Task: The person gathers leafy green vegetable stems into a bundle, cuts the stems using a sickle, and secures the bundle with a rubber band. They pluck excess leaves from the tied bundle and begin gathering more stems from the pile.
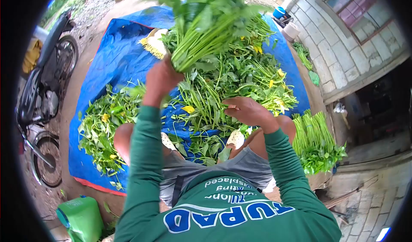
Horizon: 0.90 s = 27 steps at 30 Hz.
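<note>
"How's the left hand [165, 79]?"
"Arm stretched toward twelve o'clock, fist wrapped round a bunch of greens [204, 38], above the pile [249, 75]."
"Pointing where?"
"Stem ends at seven, leaves toward one."
"Right hand [249, 112]?"
"Fingers half-curled toward nine, over the pile; can't tell if it grips anything."
"Writing?"
"'TUPAD' and 'Displaced' on the green shirt [231, 201], at six."

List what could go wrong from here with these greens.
The left hand grips the bunch near its stem ends, so some stalks might slip out. Loose greens lie beside the white footwear, where a shifted foot could crush them. The neat bundles sit close to the right knee, which might knock them if it swings outward.
</note>
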Tool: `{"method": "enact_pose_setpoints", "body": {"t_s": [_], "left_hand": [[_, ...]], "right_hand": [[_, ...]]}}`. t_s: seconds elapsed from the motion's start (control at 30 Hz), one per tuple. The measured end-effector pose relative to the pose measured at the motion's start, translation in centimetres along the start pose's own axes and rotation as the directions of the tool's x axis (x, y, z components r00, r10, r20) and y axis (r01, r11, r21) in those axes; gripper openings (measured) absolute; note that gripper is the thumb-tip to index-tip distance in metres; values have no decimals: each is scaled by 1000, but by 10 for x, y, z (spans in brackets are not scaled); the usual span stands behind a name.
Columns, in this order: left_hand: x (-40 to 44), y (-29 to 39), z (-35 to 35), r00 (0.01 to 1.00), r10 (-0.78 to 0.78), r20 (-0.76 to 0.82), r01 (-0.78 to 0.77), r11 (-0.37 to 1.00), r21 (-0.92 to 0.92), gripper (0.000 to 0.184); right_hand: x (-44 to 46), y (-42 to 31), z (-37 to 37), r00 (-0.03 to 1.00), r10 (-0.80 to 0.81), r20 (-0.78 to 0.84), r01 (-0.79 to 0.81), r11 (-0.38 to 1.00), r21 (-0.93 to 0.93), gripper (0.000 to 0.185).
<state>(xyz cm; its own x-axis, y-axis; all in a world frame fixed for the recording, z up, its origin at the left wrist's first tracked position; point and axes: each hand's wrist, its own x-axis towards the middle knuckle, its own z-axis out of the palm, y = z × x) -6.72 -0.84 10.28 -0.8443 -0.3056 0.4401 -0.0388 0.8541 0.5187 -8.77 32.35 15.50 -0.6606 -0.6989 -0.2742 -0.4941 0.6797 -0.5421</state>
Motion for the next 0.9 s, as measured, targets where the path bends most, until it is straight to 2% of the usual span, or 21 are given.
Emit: {"method": "enact_pose_setpoints", "body": {"t_s": [0.03,0.07,0.1,0.2,0.3,0.37,0.4,0.43,0.47,0.5,0.57,0.6,0.63,0.67,0.7,0.77,0.8,0.83,0.87,0.9], "left_hand": [[19,3,-21,990,128,57,-134,984,119,53],[37,21,-48,970,171,171,-205,957,204,41],[54,26,-57,939,258,226,-315,909,274,37],[91,45,-74,804,454,385,-588,703,400,23],[94,66,-80,721,397,568,-672,603,431,29],[84,76,-83,699,399,594,-696,571,435,30],[79,78,-85,688,414,596,-710,552,437,31],[73,84,-86,678,430,596,-723,535,437,32],[69,91,-90,683,361,635,-712,524,468,34],[66,96,-92,677,365,639,-718,519,464,35],[62,101,-97,664,373,648,-729,513,453,37],[61,104,-99,648,383,658,-746,494,447,45],[59,110,-103,639,426,641,-756,501,422,41],[57,117,-107,628,471,620,-767,506,393,38],[56,122,-111,617,517,593,-779,510,365,36],[56,127,-119,620,503,603,-778,497,385,47],[54,132,-124,626,499,599,-773,497,394,49],[53,136,-128,632,493,598,-769,497,402,51],[54,135,-132,628,514,584,-775,479,412,54],[56,136,-135,628,533,567,-777,471,418,55]], "right_hand": [[-5,7,-1,1000,4,31,-5,1000,23,53],[-10,20,1,999,-26,26,24,995,92,55],[-14,26,-3,999,-43,21,40,992,118,55],[-22,31,-29,996,-87,-19,89,978,190,49],[-25,57,-56,988,-90,-125,130,922,364,45],[-19,65,-72,920,-173,-351,310,870,383,41],[-16,63,-80,925,-70,-372,264,824,501,38],[-10,61,-83,898,-92,-429,301,841,450,37],[-2,57,-86,867,-116,-485,333,858,390,37],[9,56,-90,831,-142,-538,361,874,325,36],[42,76,-79,785,-351,-510,406,914,-3,47],[57,85,-70,755,-443,-482,413,894,-175,52],[68,90,-71,726,-529,-440,409,846,-343,57],[79,98,-84,901,-396,-179,372,915,-155,67],[79,102,-87,899,-389,-201,381,921,-76,65],[84,105,-100,891,-385,-240,410,910,64,60],[70,94,-117,930,-307,-203,347,915,204,47],[75,97,-124,959,-266,-98,277,811,515,45],[82,103,-133,966,-257,21,149,625,766,43],[83,110,-135,950,-278,141,-26,378,925,41]]}}
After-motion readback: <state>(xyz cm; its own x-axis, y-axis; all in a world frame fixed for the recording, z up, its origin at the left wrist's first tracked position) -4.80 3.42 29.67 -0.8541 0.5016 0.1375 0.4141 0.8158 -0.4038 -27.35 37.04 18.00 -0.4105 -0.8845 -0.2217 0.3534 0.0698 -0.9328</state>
